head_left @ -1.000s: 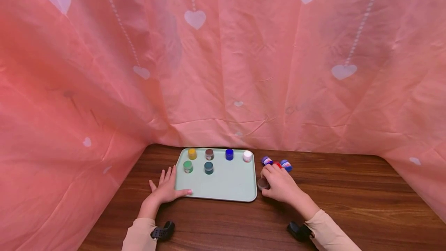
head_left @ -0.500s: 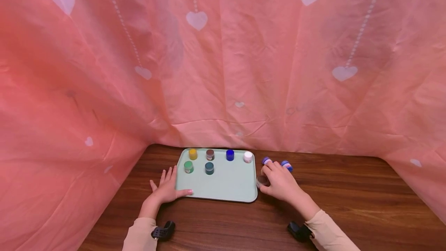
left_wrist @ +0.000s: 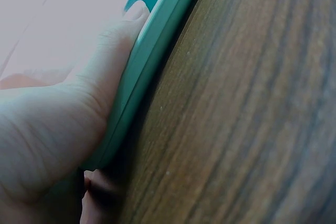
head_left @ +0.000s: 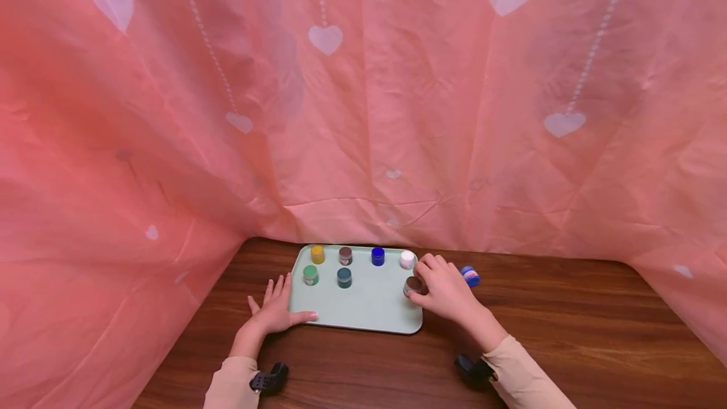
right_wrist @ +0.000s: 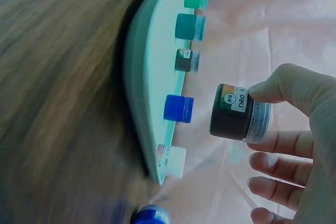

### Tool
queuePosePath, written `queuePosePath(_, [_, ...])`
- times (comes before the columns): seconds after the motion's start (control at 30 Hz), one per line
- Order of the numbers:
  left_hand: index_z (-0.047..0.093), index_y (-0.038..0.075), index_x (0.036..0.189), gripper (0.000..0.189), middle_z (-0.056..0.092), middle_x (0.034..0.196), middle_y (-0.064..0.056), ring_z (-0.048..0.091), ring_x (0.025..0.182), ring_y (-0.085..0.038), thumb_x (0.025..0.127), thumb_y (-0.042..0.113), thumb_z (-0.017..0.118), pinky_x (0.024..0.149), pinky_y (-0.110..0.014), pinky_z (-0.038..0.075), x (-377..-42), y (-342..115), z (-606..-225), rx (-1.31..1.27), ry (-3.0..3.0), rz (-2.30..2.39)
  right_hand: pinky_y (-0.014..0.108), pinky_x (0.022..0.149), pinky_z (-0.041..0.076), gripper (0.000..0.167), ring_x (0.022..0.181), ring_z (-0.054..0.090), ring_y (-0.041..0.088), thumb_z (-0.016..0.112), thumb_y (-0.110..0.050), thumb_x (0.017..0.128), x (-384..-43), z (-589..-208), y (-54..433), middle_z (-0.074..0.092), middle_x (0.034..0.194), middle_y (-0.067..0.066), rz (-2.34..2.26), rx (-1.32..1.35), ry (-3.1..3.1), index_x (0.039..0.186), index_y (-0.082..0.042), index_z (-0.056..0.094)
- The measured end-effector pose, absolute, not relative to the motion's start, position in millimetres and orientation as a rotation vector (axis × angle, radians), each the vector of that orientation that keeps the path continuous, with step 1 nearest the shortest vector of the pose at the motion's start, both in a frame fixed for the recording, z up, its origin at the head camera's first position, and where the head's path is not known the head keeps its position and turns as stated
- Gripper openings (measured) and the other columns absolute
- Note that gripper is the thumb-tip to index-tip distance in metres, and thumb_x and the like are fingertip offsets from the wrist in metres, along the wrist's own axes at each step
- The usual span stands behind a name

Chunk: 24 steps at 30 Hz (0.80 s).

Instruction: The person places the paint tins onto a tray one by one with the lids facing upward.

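Observation:
My right hand [head_left: 445,289] pinches a dark brown paint jar [right_wrist: 231,111] between thumb and fingertips, over the right side of the pale green tray [head_left: 363,308]. The right wrist view shows the jar raised, its clear ridged lid towards the palm. My left hand [head_left: 271,313] lies with straight fingers at the tray's near left corner, its thumb [left_wrist: 113,51] along the rim. Standing on the tray are a yellow jar [head_left: 317,254], a brown jar [head_left: 345,256], a blue jar [head_left: 377,257], a white jar [head_left: 407,260], a green jar [head_left: 310,275] and a teal jar [head_left: 344,278].
On the wooden table [head_left: 568,327], a blue jar [head_left: 469,276] lies on its side just beyond my right hand. A pink curtain [head_left: 363,112] printed with hearts encloses the back and sides. A black strap [head_left: 269,379] sits on the left wrist.
My right hand has lifted the dark brown jar from the table beside the tray and carried it left over the tray's right edge. The left hand stays at the tray's corner.

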<state>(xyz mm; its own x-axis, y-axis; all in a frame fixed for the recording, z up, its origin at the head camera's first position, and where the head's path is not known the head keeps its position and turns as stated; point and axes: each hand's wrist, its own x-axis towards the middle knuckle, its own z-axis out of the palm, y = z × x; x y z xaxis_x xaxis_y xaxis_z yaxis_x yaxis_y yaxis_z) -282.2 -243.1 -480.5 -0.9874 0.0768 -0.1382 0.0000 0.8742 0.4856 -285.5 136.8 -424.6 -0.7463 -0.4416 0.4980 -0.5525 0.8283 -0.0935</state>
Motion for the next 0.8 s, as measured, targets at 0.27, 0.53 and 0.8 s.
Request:
queuePosePath(0.27, [0.008, 0.001, 0.156, 0.127, 0.01, 0.161, -0.028, -0.002, 0.148, -0.049, 0.071, 0.072, 0.07, 0.102, -0.08, -0.01, -278.4, -242.9, -481.0, 0.06, 2.908, 0.75, 0.033, 0.07, 0.04, 0.029, 0.086, 0.05, 0.019, 0.078, -0.038, 0.074, -294.4, -418.6, 121.4, 0.055, 0.092, -0.001, 0.401, 0.703, -2.596, 0.085, -0.017, 0.061])
queuePosePath(0.53, [0.008, 0.001, 0.156, 0.128, 0.01, 0.161, -0.028, -0.002, 0.149, -0.049, 0.07, 0.072, 0.07, 0.102, -0.08, -0.01, -279.3, -242.2, -478.8, 0.065, 2.911, 0.745, 0.04, 0.076, 0.045, 0.03, 0.094, 0.051, 0.023, 0.077, -0.042, 0.077, -300.0, -413.6, 106.9, 0.057, 0.099, 0.001, 0.509, 0.666, -2.652, 0.087, -0.017, 0.063])
queuePosePath(0.8, [0.009, 0.001, 0.156, 0.127, 0.01, 0.161, -0.028, -0.002, 0.149, -0.048, 0.07, 0.071, 0.071, 0.102, -0.079, -0.011, -279.5, -241.5, -478.7, 0.061, 2.91, 0.757, 0.041, 0.077, 0.044, 0.029, 0.094, 0.051, 0.024, 0.08, -0.039, 0.075, -308.7, -421.9, 88.3, 0.057, 0.1, 0.003, 0.602, 0.61, -2.687, 0.085, -0.017, 0.064])
